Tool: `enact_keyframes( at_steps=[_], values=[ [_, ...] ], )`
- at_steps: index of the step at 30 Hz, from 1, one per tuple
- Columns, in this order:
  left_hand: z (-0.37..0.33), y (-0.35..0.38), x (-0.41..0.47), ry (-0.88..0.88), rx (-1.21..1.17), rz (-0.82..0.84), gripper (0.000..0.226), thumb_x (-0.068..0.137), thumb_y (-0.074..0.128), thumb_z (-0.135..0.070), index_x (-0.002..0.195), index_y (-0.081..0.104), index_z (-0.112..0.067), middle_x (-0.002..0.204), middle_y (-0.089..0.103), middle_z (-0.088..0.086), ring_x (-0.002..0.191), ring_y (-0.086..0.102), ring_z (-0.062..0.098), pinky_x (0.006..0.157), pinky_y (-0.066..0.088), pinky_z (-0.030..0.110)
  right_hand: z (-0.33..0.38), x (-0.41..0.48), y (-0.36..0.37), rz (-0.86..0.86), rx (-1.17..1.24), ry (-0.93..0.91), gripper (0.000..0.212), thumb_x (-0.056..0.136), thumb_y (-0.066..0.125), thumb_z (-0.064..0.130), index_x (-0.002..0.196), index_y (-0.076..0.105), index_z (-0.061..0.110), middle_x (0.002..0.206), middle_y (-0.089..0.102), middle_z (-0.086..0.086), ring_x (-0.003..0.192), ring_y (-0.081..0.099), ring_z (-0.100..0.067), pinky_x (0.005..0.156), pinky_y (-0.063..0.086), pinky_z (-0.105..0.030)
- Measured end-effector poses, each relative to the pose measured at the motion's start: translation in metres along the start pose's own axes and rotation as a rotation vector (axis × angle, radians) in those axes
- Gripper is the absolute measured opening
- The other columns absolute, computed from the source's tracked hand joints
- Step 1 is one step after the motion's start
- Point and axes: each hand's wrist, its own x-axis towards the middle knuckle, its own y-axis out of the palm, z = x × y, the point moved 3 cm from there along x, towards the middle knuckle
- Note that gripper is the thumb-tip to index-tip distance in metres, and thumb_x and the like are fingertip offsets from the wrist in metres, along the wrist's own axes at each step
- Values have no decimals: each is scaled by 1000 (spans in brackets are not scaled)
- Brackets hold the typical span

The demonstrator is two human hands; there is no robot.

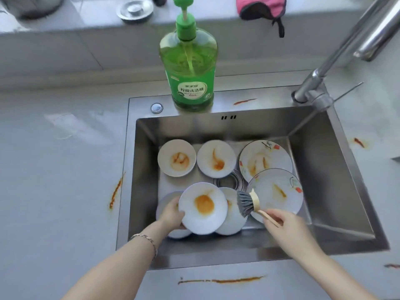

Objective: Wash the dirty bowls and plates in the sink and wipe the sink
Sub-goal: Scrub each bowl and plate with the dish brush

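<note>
The left hand [172,214] grips a stained bowl [203,207] by its rim, tilted up over the sink [324,161], so that the right hand [283,226], its fingers [275,215] pinched on the brush [246,202] handle, can likely scrub it.

Gripped by left hand [172,213]: glossy, smooth white ceramic bowl [194,221]. Pinched by right hand [283,224]: pale matt wooden-handled brush [246,204] with grey plastic bristles. Around both grips: brushed stainless-steel sink [324,169].
</note>
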Motion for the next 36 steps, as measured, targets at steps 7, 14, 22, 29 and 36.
enact_keyframes(
  at_steps=[7, 14, 22, 29, 36],
  values=[
    [-24, 14, -69, 100, -281, -1, 41, 87, 41, 8, 113, 49, -22, 114, 54, 15, 85, 65, 34, 52, 57, 30, 13, -9, -19, -29, 333, -49, 34, 78, 73, 18, 106, 62, 34, 92, 63, 20, 93, 60, -1, 77, 44, -9],
    [-63, 40, -139, 220, -446, 88, 49, 87, 45, 5, 114, 51, -36, 94, 65, 14, 84, 68, 36, 65, 59, 34, 38, -28, -65, -107, 480, -195, 53, 81, 68, 6, 127, 52, 27, 86, 69, 1, 77, 64, -12, 77, 55, -33],
    [-79, 74, -168, 312, -595, 177, 48, 90, 56, -22, 129, 43, -46, 123, 56, -3, 102, 64, 29, 76, 57, 44, 29, -38, -92, -117, 525, -231, 50, 84, 61, 1, 124, 52, 31, 66, 56, -8, 57, 49, -16, 45, 45, -13],
    [-85, 83, -176, 440, -559, 47, 50, 93, 47, -16, 132, 38, -46, 83, 67, -23, 91, 66, 16, 65, 58, 41, 29, -44, -121, 7, 152, -470, 40, 93, 50, 7, 128, 54, 28, 103, 60, 18, 96, 54, 10, 85, 42, -5],
    [-94, 81, -181, 474, -470, -12, 53, 92, 55, -15, 129, 40, -50, 101, 61, -3, 89, 66, 15, 60, 58, 41, 36, -41, -113, -99, -693, -570, 43, 98, 42, 33, 138, 35, 47, 77, 38, 1, 66, 44, -21, 50, 31, -26]
  ],
)
